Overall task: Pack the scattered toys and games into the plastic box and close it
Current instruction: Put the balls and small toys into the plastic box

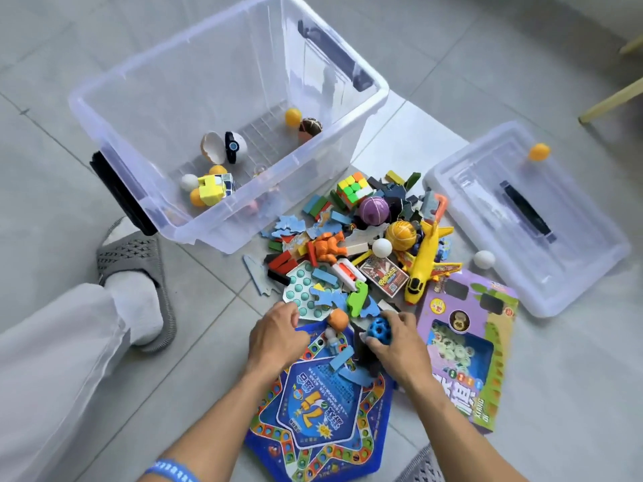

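Fingers (pixel 400 320) of your right hand (pixel 400 346) gripped the blue ball (pixel 379 330); your left hand (pixel 275 333) seemingly curled empty above the grey tiled floor (pixel 208 307).

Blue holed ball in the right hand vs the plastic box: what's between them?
Head view: between the blue holed ball and the plastic box lie the toy pile's near edge: green dinosaur piece, blue puzzle pieces and a teal bubble board.

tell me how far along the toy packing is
Early stage. Done: a few balls and small toys lie in the plastic box. In hand: the right hand has its grip on a blue holed ball; the left hand reaches by an orange ball. Left: most of the pile, the yellow plane, both game boxes, then the lid.
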`<state>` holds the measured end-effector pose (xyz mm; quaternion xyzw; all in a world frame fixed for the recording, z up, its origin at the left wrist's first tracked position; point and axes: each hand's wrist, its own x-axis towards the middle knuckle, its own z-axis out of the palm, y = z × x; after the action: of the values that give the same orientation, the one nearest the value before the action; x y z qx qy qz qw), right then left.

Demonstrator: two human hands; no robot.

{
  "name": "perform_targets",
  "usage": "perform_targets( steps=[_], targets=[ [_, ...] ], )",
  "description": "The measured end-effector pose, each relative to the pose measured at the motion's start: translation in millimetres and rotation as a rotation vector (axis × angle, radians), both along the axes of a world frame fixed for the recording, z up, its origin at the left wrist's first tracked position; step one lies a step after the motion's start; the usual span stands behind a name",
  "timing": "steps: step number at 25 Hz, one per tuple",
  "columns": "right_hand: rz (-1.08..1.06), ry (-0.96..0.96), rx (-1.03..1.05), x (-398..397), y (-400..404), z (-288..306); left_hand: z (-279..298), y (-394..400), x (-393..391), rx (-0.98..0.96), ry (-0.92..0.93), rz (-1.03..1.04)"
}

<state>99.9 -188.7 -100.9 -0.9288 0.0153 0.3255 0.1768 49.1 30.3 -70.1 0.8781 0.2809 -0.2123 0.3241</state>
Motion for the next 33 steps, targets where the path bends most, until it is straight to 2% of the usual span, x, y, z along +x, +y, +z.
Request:
perform_targets(
  steps=[2, 4, 6, 8, 10, 15, 17, 19, 22, 24, 26, 29, 30, 31, 33],
  targets=[
    [-0.062, -0.107, 0.086, -6.8, 1.5, 0.7, 6.3, -32.3, 16.8, -0.086, -0.027, -0.157],
    [-0.326, -0.237, 0.188, -10.0, 3.3, 9.8, 4.8, -53.7, 29.1, -0.07, -0.036, -0.257],
    [-0.634, -0.208, 0.201, -6.3, -8.9, 20.7, -4.9, -64.9, 33.7, 0.05, -0.004, -0.311],
    [-0.762, -0.117, 0.135, -4.7, -28.3, 29.4, -15.8, -68.6, 32.8, 0.149, 0.071, -0.326],
    [-0.656, -0.084, 0.065, -9.4, -42.6, 33.5, -23.0, -70.7, 31.0, 0.177, 0.075, -0.289],
    [-0.074, -0.104, -0.112, -33.6, -27.8, 24.6, -15.3, -58.1, 21.8, 0.112, -0.057, -0.085],
    [0.159, -0.161, -0.199, -40.1, -15.7, 14.5, -10.8, -47.9, 13.7, -0.005, -0.105, 0.057],
    [0.323, -0.179, -0.283, -42.5, -6.1, 7.0, -4.3, -37.6, 7.5, -0.149, -0.072, 0.22],
    [0.313, -0.14, -0.313, -36.9, -0.9, 8.9, 14.2, -30.0, -2.6, -0.467, 0.027, 0.532],
    [0.173, -0.109, -0.236, -29.0, -0.7, 11.9, 31.1, -24.0, -11.6, -0.642, 0.084, 0.671],
    [-0.114, -0.069, -0.075, -17.7, 3.5, 27.9, 47.6, -15.9, -18.7, -0.769, 0.084, 0.787],
    [-0.767, 0.104, 0.558, 8.6, 45.3, 84.8, 75.8, 1.6, -13.0, -1.054, -0.021, 1.087],
    [-0.888, 0.224, 0.772, 18.5, 68.6, 109.7, 89.5, 12.5, -6.4, -1.191, -0.081, 1.177],
    [-0.931, 0.344, 0.93, 29.4, 92.9, 133.0, 104.2, 24.8, 1.2, -1.3, -0.165, 1.233],
    [-0.932, 0.49, 1.088, 59.2, 143.0, 170.0, 134.1, 52.3, 22.1, -1.392, -0.341, 1.254]
  ],
)
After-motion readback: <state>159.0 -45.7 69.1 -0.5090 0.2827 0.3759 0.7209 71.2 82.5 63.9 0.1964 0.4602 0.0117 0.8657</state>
